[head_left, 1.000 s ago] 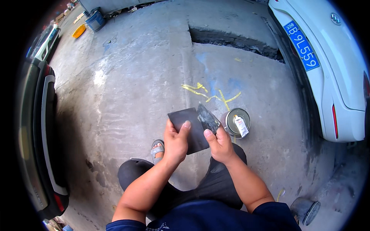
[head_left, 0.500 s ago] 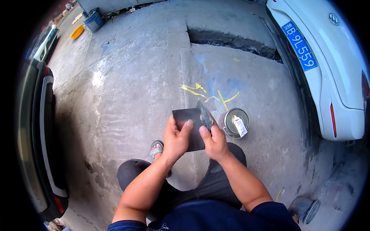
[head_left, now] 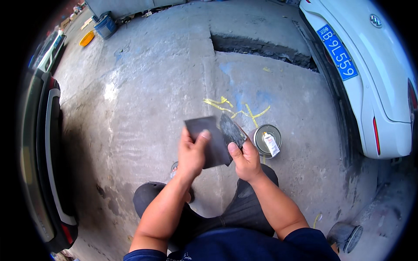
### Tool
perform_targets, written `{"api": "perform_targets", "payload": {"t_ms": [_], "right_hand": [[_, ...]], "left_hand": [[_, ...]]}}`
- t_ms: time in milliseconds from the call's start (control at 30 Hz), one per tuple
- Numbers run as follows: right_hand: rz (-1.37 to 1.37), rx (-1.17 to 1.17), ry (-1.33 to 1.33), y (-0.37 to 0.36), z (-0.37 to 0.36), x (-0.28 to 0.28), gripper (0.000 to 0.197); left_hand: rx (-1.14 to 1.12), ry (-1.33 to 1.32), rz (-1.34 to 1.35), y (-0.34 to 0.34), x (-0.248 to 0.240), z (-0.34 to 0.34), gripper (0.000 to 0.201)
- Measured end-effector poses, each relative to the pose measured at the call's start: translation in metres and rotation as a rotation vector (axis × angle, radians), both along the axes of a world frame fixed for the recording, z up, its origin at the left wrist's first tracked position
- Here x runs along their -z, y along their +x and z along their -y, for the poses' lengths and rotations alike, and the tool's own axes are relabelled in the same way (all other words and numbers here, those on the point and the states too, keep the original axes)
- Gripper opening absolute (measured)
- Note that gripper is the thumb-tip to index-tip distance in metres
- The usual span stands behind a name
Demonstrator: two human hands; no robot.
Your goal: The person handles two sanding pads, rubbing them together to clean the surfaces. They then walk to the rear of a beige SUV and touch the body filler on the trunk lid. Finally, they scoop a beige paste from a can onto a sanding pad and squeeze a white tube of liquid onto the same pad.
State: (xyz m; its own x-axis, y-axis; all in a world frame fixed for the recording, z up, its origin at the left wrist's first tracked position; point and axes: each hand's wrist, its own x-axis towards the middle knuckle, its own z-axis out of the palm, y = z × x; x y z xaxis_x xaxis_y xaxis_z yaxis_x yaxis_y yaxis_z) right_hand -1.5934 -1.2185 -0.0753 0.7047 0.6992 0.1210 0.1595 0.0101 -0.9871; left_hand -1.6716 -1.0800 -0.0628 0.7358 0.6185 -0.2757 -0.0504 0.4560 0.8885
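Note:
My left hand [head_left: 192, 153] grips a dark, flat rectangular board [head_left: 213, 145], thumb across its face and fingers underneath. In my right hand [head_left: 248, 162] is a putty scraper [head_left: 231, 130], a thin flat piece smeared with grey. My right thumb presses on its face near the lower end. The scraper lies along the board's right edge; whether they touch there is hard to tell. Right of my right hand stands a round tin [head_left: 258, 140], with a white tube [head_left: 271, 145] with a yellowish tip lying on top.
Yellow tape strips [head_left: 217, 104] lie on the concrete beyond my hands. A white car [head_left: 370, 87] stands at right, a dark vehicle [head_left: 48, 165] at left. A sunken pit [head_left: 261, 45] is cut into the floor ahead. Another tin [head_left: 346, 237] sits at lower right.
My left hand and the board have shifted left. The scraper, earlier overlapping the board's right part, now shows more of its smeared face, and my hands are farther apart.

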Motion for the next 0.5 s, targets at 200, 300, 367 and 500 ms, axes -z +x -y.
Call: {"api": "perform_targets", "payload": {"t_ms": [200,300,367,500], "right_hand": [[-0.027,0.019,-0.016,-0.001,-0.009,0.003,0.050],[-0.057,-0.046,-0.042,0.008,-0.002,0.001,0.049],[0.012,-0.010,0.046,0.008,-0.002,-0.002,0.050],[-0.037,0.007,-0.015,-0.008,-0.009,0.002,0.052]], "left_hand": [[0.121,0.157,0.034,-0.001,0.009,0.010,0.025],[0.104,0.126,0.045,0.000,0.009,0.008,0.024],[0.014,0.004,0.029,0.005,0.006,-0.007,0.022],[0.049,0.163,0.041,0.004,0.006,0.001,0.023]]}}
